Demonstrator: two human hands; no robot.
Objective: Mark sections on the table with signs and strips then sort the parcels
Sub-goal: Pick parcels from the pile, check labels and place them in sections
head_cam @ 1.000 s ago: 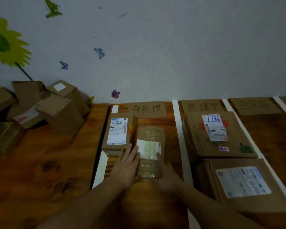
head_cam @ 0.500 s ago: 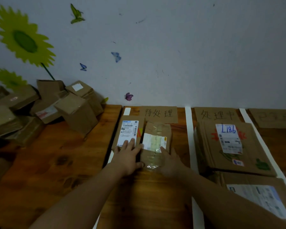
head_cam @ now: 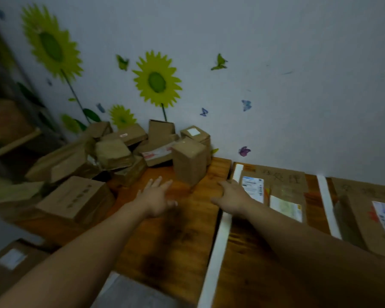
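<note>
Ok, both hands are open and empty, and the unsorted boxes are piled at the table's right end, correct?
No. The head view shows the pile at the table's left end. The left hand and right hand are open and empty, as you said.

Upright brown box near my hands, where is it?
Head view: the upright brown box stands on the table at the right edge of the parcel pile, left of the white strip.

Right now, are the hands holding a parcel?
No, the left hand and the right hand both reach with straight fingers over the wooden table, gripping nothing.
</note>
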